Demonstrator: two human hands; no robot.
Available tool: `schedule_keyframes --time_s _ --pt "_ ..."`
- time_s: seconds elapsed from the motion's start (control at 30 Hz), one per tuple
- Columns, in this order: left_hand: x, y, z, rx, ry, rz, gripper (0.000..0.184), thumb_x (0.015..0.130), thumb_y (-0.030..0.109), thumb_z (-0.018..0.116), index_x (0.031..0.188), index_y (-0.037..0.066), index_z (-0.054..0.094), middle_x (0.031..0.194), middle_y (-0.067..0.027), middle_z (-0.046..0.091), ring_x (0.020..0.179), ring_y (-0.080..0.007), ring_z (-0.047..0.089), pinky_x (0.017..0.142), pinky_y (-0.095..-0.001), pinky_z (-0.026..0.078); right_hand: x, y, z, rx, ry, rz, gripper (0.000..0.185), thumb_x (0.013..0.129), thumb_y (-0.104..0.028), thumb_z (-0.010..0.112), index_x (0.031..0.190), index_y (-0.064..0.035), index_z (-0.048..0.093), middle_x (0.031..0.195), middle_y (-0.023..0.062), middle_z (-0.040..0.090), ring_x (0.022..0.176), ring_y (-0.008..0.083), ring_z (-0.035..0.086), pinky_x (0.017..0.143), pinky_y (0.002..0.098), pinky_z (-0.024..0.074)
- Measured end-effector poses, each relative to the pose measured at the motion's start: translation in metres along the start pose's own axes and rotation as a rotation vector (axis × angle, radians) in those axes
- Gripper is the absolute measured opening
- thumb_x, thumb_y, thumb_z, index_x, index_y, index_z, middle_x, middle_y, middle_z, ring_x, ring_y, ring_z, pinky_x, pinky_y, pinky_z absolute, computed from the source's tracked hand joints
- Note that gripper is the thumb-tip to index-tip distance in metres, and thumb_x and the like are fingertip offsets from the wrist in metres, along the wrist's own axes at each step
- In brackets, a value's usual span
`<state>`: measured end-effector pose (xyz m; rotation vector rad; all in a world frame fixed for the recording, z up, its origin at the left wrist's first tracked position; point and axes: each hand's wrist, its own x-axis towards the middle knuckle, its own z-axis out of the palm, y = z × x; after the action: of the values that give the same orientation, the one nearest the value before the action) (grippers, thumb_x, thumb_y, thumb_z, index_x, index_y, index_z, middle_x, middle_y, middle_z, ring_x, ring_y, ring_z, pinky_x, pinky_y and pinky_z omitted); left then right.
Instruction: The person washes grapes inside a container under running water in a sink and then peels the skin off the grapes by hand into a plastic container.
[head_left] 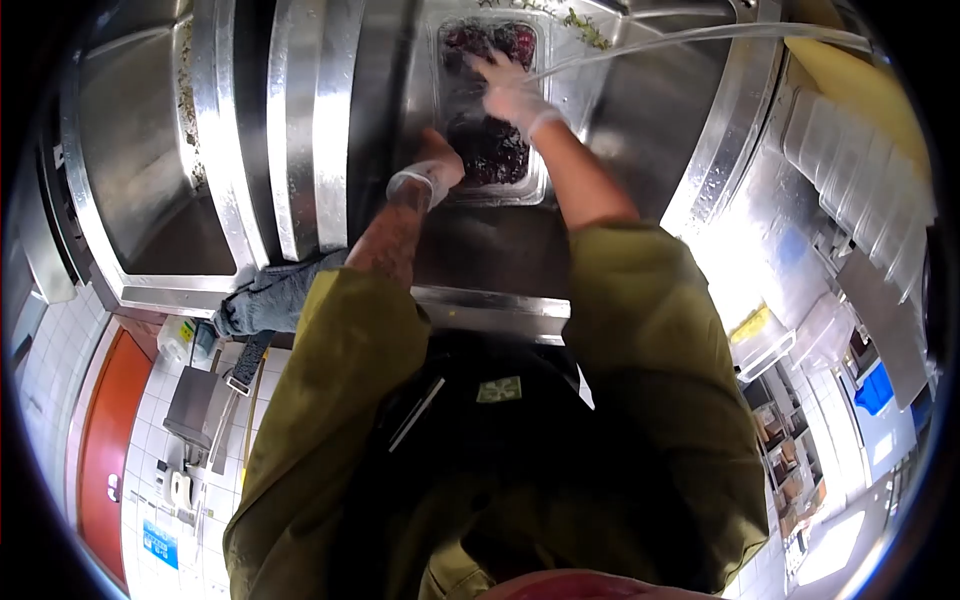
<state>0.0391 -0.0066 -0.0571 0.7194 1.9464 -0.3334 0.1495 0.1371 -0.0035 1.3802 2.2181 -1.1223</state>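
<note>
A clear plastic container [541,150] stands in a steel sink, holding dark red, wet pieces [490,150] in water; their kind is hard to make out. My right hand [510,95], in a thin clear glove, reaches over the far half of the container with its fingers stretched out at the red pieces. At the container's left side is my left hand [437,165], also gloved, its fingers curled at the rim and partly hidden. A pale, curved spout or water stream [680,38] comes in from the right and ends near my right hand.
Green sprigs [585,28] lie in the sink behind the container. Another steel sink basin [150,130] with plant bits is on the left. A dark grey cloth [270,300] hangs over the front edge. Stacked clear containers [850,170] stand at the right.
</note>
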Motion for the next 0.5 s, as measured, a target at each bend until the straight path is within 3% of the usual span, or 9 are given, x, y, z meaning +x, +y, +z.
schedule_keyframes --time_s 0.07,0.17,0.2,0.27,0.3,0.37,0.47,0.5 --pt "0.000 -0.003 0.011 0.099 0.145 0.035 0.047 0.091 0.016 0.044 0.133 0.000 0.032 0.118 -0.0190 0.056 0.107 -0.0296 0.058 0.089 -0.0411 0.046 -0.012 0.007 0.010 0.090 -0.159 0.062 0.066 0.073 -0.005 0.053 0.135 -0.0239 0.042 0.147 0.0144 0.025 0.132 0.0338 0.031 0.108 0.0348 0.0287" --pt "-0.020 0.010 -0.006 0.027 0.105 -0.025 0.040 0.092 0.016 0.046 0.127 -0.002 0.045 0.103 -0.0174 0.063 0.091 -0.0269 0.064 0.079 -0.0406 0.050 -0.058 0.026 0.033 0.102 -0.167 -0.161 0.067 0.070 -0.001 0.053 0.134 -0.0219 0.045 0.146 0.0142 0.027 0.133 0.0337 0.028 0.109 0.0361 0.0277" --pt "0.000 0.000 0.007 0.050 0.065 -0.011 0.041 0.092 0.016 0.044 0.129 0.000 0.039 0.105 -0.0189 0.062 0.094 -0.0294 0.063 0.080 -0.0419 0.049 -0.082 0.015 0.031 0.097 -0.082 -0.199 0.067 0.068 0.002 0.055 0.131 -0.0197 0.048 0.146 0.0150 0.027 0.133 0.0356 0.028 0.108 0.0374 0.0284" --pt "0.037 -0.025 0.029 0.049 -0.029 -0.008 0.043 0.092 0.018 0.040 0.131 0.002 0.029 0.106 -0.0210 0.060 0.097 -0.0327 0.061 0.081 -0.0435 0.049 -0.117 -0.016 0.031 -0.257 0.011 -0.214 0.056 0.071 -0.006 0.059 0.125 -0.0185 0.054 0.138 0.0168 0.038 0.128 0.0365 0.035 0.104 0.0395 0.0343" --pt "0.038 -0.028 0.029 0.025 -0.083 -0.015 0.044 0.092 0.019 0.038 0.131 0.003 0.025 0.106 -0.0216 0.059 0.097 -0.0335 0.061 0.081 -0.0438 0.049 -0.122 -0.024 0.040 -0.174 -0.085 -0.132 0.051 0.072 -0.010 0.060 0.122 -0.0176 0.055 0.134 0.0170 0.041 0.125 0.0366 0.038 0.101 0.0408 0.0362" --pt "-0.034 0.011 -0.037 -0.121 -0.216 -0.050 0.045 0.093 0.021 0.035 0.131 0.002 0.025 0.101 -0.0208 0.062 0.090 -0.0316 0.064 0.077 -0.0425 0.049 -0.126 -0.027 0.065 -0.007 -0.269 0.035 0.041 0.074 -0.016 0.060 0.116 -0.0159 0.059 0.125 0.0176 0.049 0.118 0.0368 0.044 0.096 0.0433 0.0399" --pt "-0.003 0.003 -0.003 -0.070 -0.147 -0.171 0.046 0.094 0.026 0.033 0.132 0.001 0.028 0.094 -0.0199 0.064 0.081 -0.0297 0.065 0.072 -0.0425 0.050 -0.112 -0.015 0.085 -0.323 -0.242 -0.182 0.032 0.078 -0.021 0.057 0.109 -0.0130 0.060 0.113 0.0172 0.054 0.111 0.0347 0.049 0.091 0.0441 0.0423" --pt "0.005 0.001 0.002 -0.055 -0.139 -0.180 0.047 0.094 0.027 0.032 0.132 0.000 0.028 0.093 -0.0197 0.064 0.079 -0.0293 0.065 0.071 -0.0427 0.050 -0.101 -0.016 0.077 -0.286 -0.298 -0.150 0.032 0.079 -0.019 0.055 0.109 -0.0124 0.060 0.113 0.0174 0.054 0.111 0.0350 0.049 0.090 0.0445 0.0423"
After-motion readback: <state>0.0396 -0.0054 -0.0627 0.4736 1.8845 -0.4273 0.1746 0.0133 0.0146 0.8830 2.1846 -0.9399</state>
